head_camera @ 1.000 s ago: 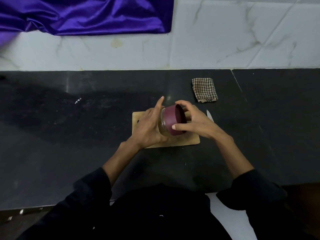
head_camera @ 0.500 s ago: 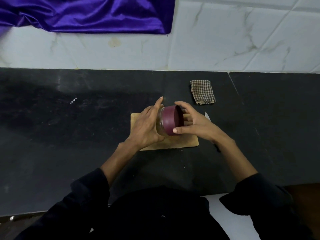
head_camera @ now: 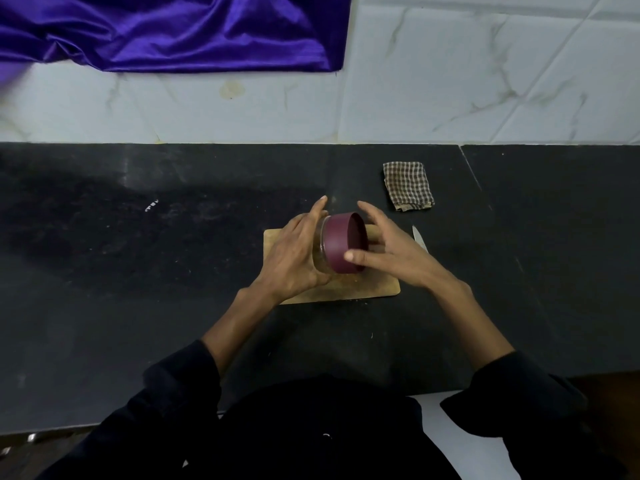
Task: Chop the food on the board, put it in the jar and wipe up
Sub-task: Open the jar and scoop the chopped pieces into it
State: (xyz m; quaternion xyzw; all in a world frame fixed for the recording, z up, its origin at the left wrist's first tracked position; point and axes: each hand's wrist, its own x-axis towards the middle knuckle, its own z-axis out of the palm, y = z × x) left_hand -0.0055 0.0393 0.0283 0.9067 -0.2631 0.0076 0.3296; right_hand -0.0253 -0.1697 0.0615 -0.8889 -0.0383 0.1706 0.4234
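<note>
- Left hand (head_camera: pixel 294 254) grips the tilted jar (head_camera: pixel 320 251) over the board (head_camera: pixel 374 289)
- Right hand (head_camera: pixel 391 254), fingers curled, pinches the maroon lid (head_camera: pixel 341 245)
- Knife (head_camera: pixel 419 239) just beside the board's right edge; checked cloth (head_camera: pixel 408 190) further back

Board (head_camera: pixel 377 289) lies on counter (head_camera: pixel 173 271), centre. Jar (head_camera: pixel 320 251) held tilted above board, lid (head_camera: pixel 341 245) toward right, between left hand (head_camera: pixel 294 251) and right hand (head_camera: pixel 388 251). Knife (head_camera: pixel 419 239) just right of board. Folded cloth (head_camera: pixel 408 190) far-right of board, apart from knife.

2 bare forearms reach forward from dark sleeves; left hand (head_camera: pixel 294 254) and right hand (head_camera: pixel 388 252) face each other, fingers curled in a grip.
</note>
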